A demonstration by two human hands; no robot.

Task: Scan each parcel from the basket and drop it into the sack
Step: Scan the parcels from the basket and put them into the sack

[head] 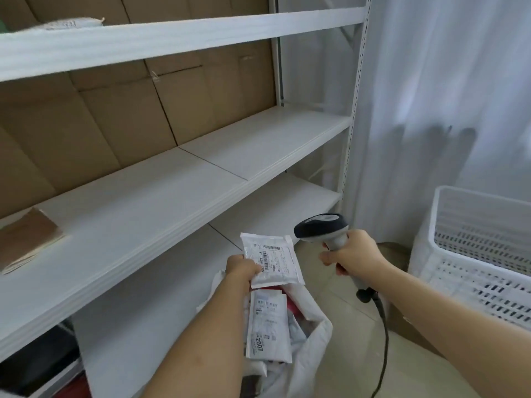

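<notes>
My left hand (240,270) pinches a flat white parcel (275,261) by its lower left corner, label side up, just above the mouth of the white sack (311,337). Inside the sack lie several parcels; the top one (267,326) is white with a printed label. My right hand (355,255) grips the handle of a grey and dark barcode scanner (323,228), whose head is to the right of the held parcel and slightly above it. The scanner's black cable (383,349) hangs down to the floor. A white perforated basket (477,254) stands at the right.
White metal shelving (172,196) runs along the left, backed with brown cardboard (115,110). A brown paper packet (27,239) lies on the middle shelf at far left. A white curtain (445,96) hangs behind the basket. Tiled floor (353,369) shows between sack and basket.
</notes>
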